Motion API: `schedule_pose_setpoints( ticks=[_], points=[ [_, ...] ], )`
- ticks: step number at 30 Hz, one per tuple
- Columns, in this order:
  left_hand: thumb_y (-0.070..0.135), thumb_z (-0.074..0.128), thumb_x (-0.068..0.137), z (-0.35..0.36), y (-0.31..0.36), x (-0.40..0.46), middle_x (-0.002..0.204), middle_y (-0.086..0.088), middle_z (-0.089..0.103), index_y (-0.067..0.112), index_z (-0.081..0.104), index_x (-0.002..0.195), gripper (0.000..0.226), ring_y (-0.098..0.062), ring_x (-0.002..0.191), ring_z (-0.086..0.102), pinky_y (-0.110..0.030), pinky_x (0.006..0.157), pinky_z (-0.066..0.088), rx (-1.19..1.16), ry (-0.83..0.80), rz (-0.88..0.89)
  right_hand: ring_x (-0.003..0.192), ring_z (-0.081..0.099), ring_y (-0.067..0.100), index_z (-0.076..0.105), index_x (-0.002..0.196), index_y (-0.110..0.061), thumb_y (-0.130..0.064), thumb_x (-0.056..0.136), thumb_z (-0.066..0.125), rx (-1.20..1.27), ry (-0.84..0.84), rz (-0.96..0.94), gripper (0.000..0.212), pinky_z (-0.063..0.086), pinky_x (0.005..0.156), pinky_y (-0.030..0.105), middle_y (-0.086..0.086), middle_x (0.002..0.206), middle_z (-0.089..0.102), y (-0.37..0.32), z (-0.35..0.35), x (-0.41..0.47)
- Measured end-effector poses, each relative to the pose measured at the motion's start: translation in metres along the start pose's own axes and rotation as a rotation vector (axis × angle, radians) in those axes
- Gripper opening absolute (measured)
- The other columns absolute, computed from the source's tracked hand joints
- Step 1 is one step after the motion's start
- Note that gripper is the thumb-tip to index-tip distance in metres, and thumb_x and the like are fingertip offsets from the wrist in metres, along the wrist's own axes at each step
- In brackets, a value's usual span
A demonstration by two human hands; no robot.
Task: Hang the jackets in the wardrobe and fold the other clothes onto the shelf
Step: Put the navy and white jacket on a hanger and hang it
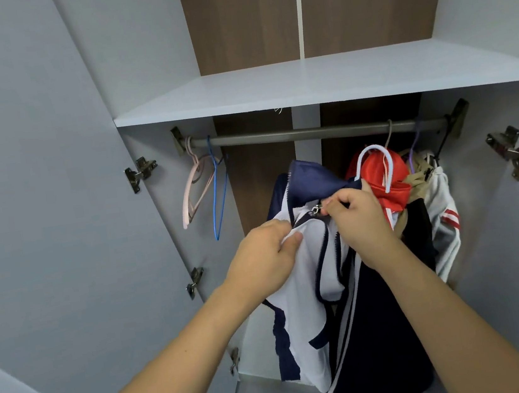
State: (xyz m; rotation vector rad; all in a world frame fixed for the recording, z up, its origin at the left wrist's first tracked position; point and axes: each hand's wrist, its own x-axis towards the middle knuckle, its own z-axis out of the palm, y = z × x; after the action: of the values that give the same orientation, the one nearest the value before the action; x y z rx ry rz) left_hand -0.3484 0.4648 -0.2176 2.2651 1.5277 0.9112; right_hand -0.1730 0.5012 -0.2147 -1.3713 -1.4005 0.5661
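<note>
Two hands hold the jacket (309, 255): right hand (358, 216) pinches the zip pull, left hand (266, 255) grips fabric at eight o'clock, rail (309, 132) at twelve.

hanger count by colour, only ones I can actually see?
pink hanger: 1
blue hanger: 1
white hanger: 1, in the navy-and-white jacket, not on the rail
purple hanger: 1
grey hook: 1
Total: 5

Matt cloth jacket (300, 290), dull metal rail (309, 132), smooth matt shelf (318, 79)

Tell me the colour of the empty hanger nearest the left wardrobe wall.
Pale pink hanger, seen in the head view.
</note>
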Motion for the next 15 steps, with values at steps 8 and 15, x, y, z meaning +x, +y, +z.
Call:
schedule_pose_setpoints(
  ticks=[8, 15],
  points=[
    [0.050, 0.054, 0.093, -0.036, -0.001, 0.006, 0.075, 0.007, 0.054, 0.022, 0.046, 0.078, 0.032, -0.017, 0.073, 0.056, -0.031, 0.057, 0.037, 0.247, -0.164, -0.138, 0.081, 0.052, -0.015, 0.066, 0.063, -0.022, -0.011, 0.094, 0.057, 0.075, -0.051, 0.003, 0.034, 0.035, 0.061, -0.001, 0.014, 0.114, 0.056, -0.010, -0.003, 0.010],
    [0.039, 0.051, 0.098, -0.028, 0.001, -0.001, 0.059, 0.006, 0.044, 0.013, 0.038, 0.067, 0.043, -0.011, 0.057, 0.043, -0.029, 0.054, 0.032, 0.091, -0.354, -0.051, 0.075, 0.051, 0.003, 0.061, 0.058, -0.022, -0.011, 0.094, 0.060, 0.063, 0.040, 0.027, 0.038, 0.037, 0.067, 0.009, 0.008, 0.100, 0.050, -0.002, -0.009, 0.013]
  ],
)
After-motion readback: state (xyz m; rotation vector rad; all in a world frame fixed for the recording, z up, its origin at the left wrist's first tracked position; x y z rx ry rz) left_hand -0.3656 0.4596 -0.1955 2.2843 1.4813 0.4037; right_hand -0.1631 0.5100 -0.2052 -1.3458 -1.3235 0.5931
